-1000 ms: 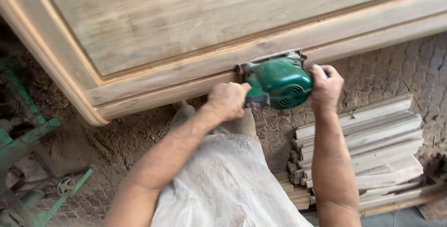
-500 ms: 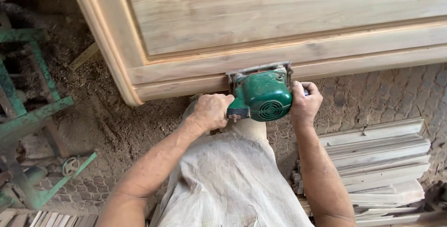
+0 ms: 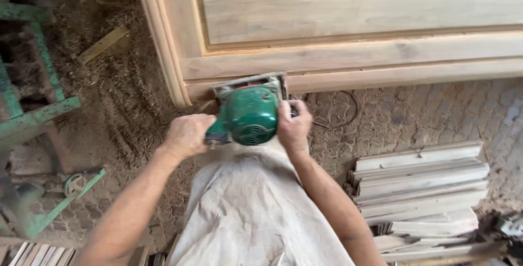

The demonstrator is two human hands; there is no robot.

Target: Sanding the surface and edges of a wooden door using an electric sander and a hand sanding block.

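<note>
A green electric sander (image 3: pixel 248 110) presses its flat pad against the moulded lower edge of a large pale wooden door panel (image 3: pixel 348 20), close to the panel's left corner. My left hand (image 3: pixel 187 134) grips the sander's rear handle on the left side. My right hand (image 3: pixel 294 126) clasps the right side of the sander's round motor body. Both forearms reach up from the bottom of the view, over my dusty light trousers (image 3: pixel 256 211).
A stack of cut wooden slats (image 3: pixel 419 189) lies on the sawdust-covered floor to the right. A green metal frame (image 3: pixel 38 119) stands at the left, with a small wheel part near its foot. A dark cable (image 3: pixel 340 105) curls on the ground under the panel.
The sander and both hands have slid left along the panel's lower edge, from near its middle to close to the left corner. The view has shifted with them.
</note>
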